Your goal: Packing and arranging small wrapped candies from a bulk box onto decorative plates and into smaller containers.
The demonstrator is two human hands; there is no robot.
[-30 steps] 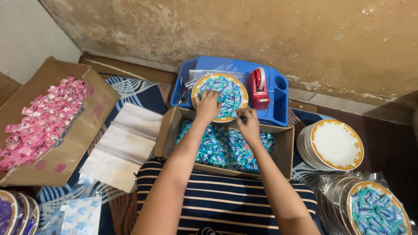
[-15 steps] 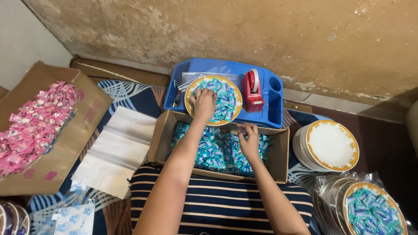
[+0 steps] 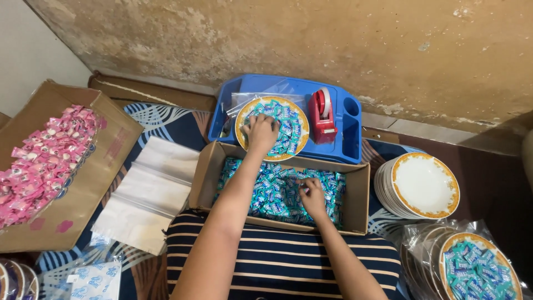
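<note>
Candies in blue-green wrappers (image 3: 277,125) heap on a round gold-rimmed plate (image 3: 240,129) that sits flat in a blue plastic tray (image 3: 348,145) near the wall, a red tape dispenser (image 3: 322,116) standing upright just beside it with its long axis running away from the person. The left hand (image 3: 261,132) lies palm down on the pile at the plate's near-left side, fingers spread and pointing toward the wall, pressing on the sweets rather than closed round any. Just nearer, a long cardboard box (image 3: 355,191) lies with its long axis left to right, full of the same candies (image 3: 266,191); the right hand (image 3: 312,197) is inside it near the middle, fingers curled into the pile, though whether they have hold of any I cannot tell. To the right rests a stack of empty white plates (image 3: 425,186), and nearer the corner a filled plate wrapped in clear plastic (image 3: 480,269). At left, a larger open carton holds pink candies (image 3: 44,158), with clear plastic bags (image 3: 147,194) lying flat between it and the box.
</note>
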